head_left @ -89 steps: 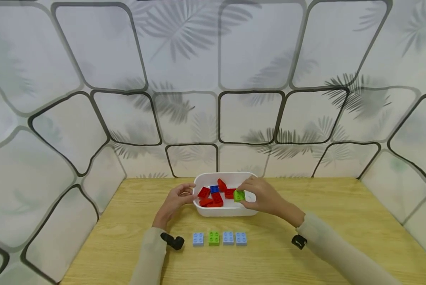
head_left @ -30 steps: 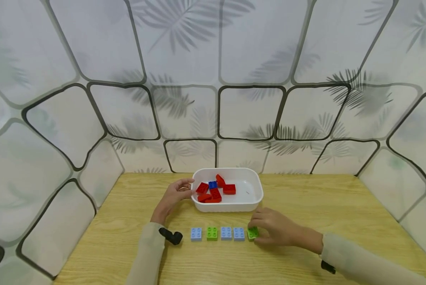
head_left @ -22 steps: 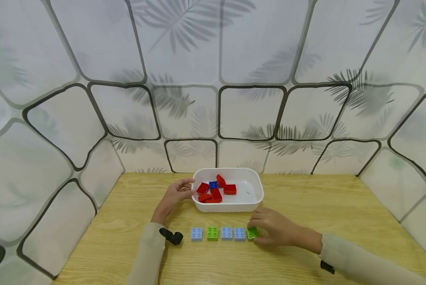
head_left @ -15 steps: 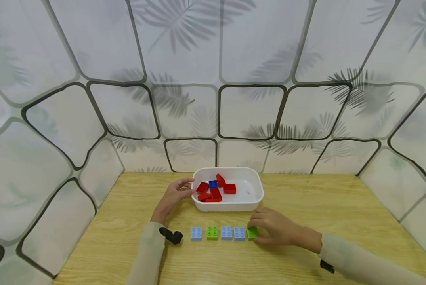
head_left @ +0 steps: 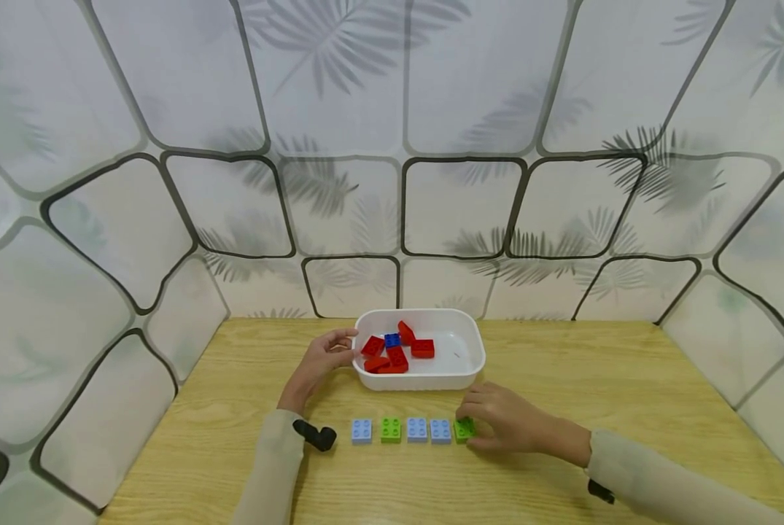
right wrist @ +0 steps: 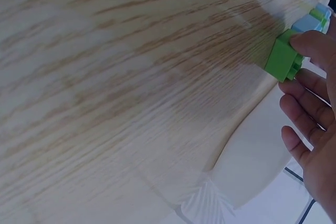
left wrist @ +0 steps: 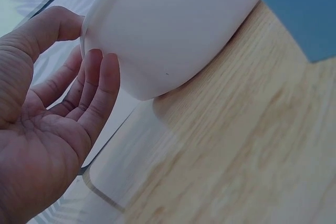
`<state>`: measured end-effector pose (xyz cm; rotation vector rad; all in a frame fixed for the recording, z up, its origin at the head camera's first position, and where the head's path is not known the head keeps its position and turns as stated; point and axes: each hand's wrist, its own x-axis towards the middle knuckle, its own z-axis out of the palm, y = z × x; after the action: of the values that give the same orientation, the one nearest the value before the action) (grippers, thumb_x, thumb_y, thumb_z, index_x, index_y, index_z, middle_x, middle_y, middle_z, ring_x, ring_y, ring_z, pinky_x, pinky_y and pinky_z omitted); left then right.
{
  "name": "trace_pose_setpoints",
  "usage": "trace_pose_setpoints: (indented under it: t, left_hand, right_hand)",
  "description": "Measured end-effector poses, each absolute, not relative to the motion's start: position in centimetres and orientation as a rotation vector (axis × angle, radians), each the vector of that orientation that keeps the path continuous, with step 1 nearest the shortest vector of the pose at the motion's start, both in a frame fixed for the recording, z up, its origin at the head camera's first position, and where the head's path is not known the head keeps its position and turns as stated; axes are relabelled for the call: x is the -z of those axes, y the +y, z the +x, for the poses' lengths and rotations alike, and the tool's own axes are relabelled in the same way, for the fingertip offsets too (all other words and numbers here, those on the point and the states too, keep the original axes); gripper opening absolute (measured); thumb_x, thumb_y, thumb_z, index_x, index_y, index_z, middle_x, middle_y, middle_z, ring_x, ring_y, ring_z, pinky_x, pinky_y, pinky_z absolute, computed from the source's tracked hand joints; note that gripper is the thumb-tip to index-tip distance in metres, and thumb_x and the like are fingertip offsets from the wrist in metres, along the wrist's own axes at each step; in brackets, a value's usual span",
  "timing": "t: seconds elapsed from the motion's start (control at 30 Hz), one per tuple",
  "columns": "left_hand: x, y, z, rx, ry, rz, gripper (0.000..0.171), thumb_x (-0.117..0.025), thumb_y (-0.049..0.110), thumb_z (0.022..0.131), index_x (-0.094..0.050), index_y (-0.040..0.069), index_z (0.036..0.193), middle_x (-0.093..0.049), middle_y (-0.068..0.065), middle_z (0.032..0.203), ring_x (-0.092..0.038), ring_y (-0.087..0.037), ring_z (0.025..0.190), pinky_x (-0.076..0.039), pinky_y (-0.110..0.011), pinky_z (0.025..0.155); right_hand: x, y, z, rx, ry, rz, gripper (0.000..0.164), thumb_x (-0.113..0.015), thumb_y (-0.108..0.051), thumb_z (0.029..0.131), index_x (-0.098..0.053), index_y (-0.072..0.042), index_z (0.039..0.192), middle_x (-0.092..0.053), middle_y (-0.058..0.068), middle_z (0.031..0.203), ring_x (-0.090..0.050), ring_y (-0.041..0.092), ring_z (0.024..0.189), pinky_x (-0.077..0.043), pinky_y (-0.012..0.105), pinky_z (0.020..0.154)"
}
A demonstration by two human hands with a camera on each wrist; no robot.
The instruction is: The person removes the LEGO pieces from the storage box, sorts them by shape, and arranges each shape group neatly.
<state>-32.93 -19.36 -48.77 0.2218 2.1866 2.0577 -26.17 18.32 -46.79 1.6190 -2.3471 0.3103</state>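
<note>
My right hand [head_left: 510,419] pinches a green toy brick [head_left: 462,430] between thumb and fingers on the table, at the right end of a row. Left of it lie a light blue brick [head_left: 440,431], another light blue brick [head_left: 416,429], a green brick [head_left: 391,430] and a third light blue brick [head_left: 362,431]. The right wrist view shows the thumb on the held green brick [right wrist: 282,59]. My left hand [head_left: 318,364] holds the left end of the white plastic tray [head_left: 424,381]; in the left wrist view, thumb and fingertips meet the tray's rim and wall [left wrist: 157,30].
Inside the tray, several red bricks [head_left: 422,348] and one dark blue brick [head_left: 392,340] lie toward the left. The wooden table [head_left: 562,372] reaches back to a patterned cloth wall [head_left: 464,211], which also stands at both sides.
Three seconds ago my right hand held the green brick over the tray; it has come down to the row's right end. Over the last second both hands stay almost still.
</note>
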Motion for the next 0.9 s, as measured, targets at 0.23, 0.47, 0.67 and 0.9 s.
trace_pose_setpoints:
  t: [0.23,0.47,0.67,0.9]
  left_hand:
    - [48.84,-19.42,-33.03,-2.079,2.164,0.221,0.049,-0.067,0.001,0.094,-0.052,-0.006,0.140,-0.055,-0.005,0.107,-0.060,-0.013,0.092,-0.055,-0.020,0.079]
    - [48.88,-19.36,-33.01,-2.092,2.148,0.188,0.049,-0.067,-0.001,0.093,-0.053,-0.005,0.140,-0.055,-0.005,0.106,-0.060,-0.014,0.094,-0.056,-0.020,0.079]
    - [49.13,-19.42,-33.12,-2.092,2.145,0.223,0.048,-0.066,-0.001,0.094,-0.051,-0.007,0.140,-0.055,-0.006,0.107,-0.060,-0.014,0.093,-0.057,-0.021,0.080]
    - [49.11,-19.40,-33.14,-2.094,2.143,0.229,0.049,-0.066,0.000,0.094,-0.051,-0.007,0.140,-0.055,-0.006,0.107,-0.060,-0.014,0.094,-0.057,-0.021,0.080]
  right_hand:
    - [46.65,18.29,-26.18,-0.326,-2.414,1.614,0.030,-0.085,-0.026,0.078,-0.070,-0.015,0.102,-0.064,-0.006,0.098,-0.058,0.007,0.092,-0.053,0.028,0.081]
    - [46.48,18.23,-26.12,-0.323,-2.430,1.606,0.033,-0.085,-0.029,0.078,-0.070,-0.015,0.104,-0.065,-0.006,0.099,-0.058,0.008,0.093,-0.053,0.028,0.082]
    - [46.27,18.15,-26.10,-0.322,-2.440,1.602,0.036,-0.086,-0.032,0.079,-0.070,-0.014,0.105,-0.067,-0.005,0.100,-0.059,0.009,0.094,-0.053,0.028,0.082]
    - [45.99,18.07,-26.11,-0.324,-2.435,1.614,0.036,-0.086,-0.033,0.079,-0.071,-0.014,0.105,-0.067,-0.006,0.098,-0.057,0.008,0.092,-0.053,0.027,0.080]
